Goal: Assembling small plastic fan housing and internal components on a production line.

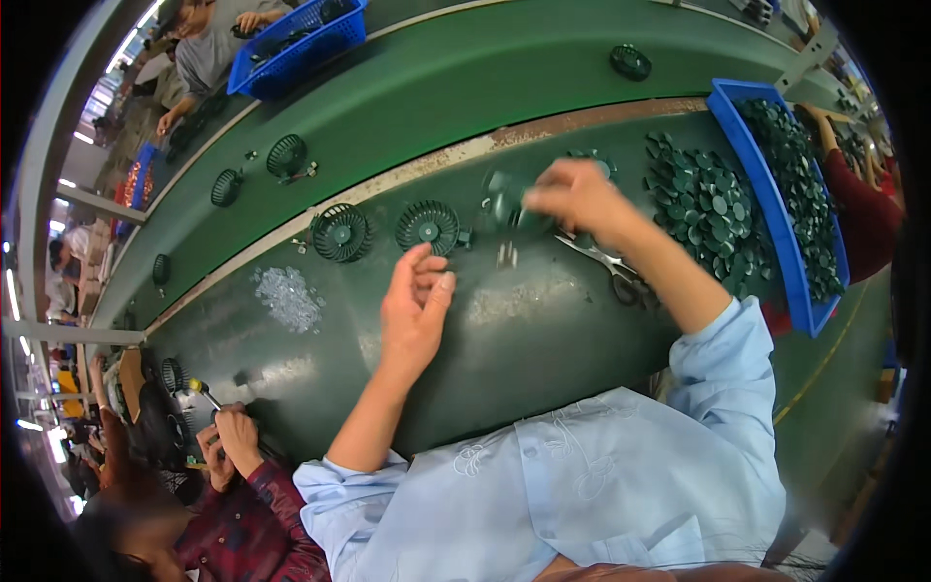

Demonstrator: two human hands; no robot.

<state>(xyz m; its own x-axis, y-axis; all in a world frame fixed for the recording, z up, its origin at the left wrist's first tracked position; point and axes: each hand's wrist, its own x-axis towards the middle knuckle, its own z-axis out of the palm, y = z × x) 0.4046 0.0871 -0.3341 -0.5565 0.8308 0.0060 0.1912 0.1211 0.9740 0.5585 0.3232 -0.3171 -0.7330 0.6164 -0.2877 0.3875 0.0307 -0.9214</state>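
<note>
My left hand (pixel 415 310) is raised over the bench with loosely bent fingers and the thumb apart, holding nothing that I can see. Just beyond its fingertips stands a dark green fan wheel (pixel 428 228) with a small part at its side, and a second fan wheel (pixel 340 233) is to its left. My right hand (pixel 580 199) is blurred, its fingers drawn together beside smeared dark green parts (pixel 504 199); what it grips cannot be made out. A small pale blurred piece (pixel 507 255) shows below them. Scissors (pixel 611 267) lie under my right forearm.
Loose green discs (pixel 713 204) are heaped at right, beside a blue crate (pixel 776 209) of similar pieces. Small clear parts (pixel 288 299) form a pile at left. Beyond the ledge, a green belt (pixel 465 107) carries more fan wheels (pixel 286 155). A co-worker's hands (pixel 233 446) hold a screwdriver nearby.
</note>
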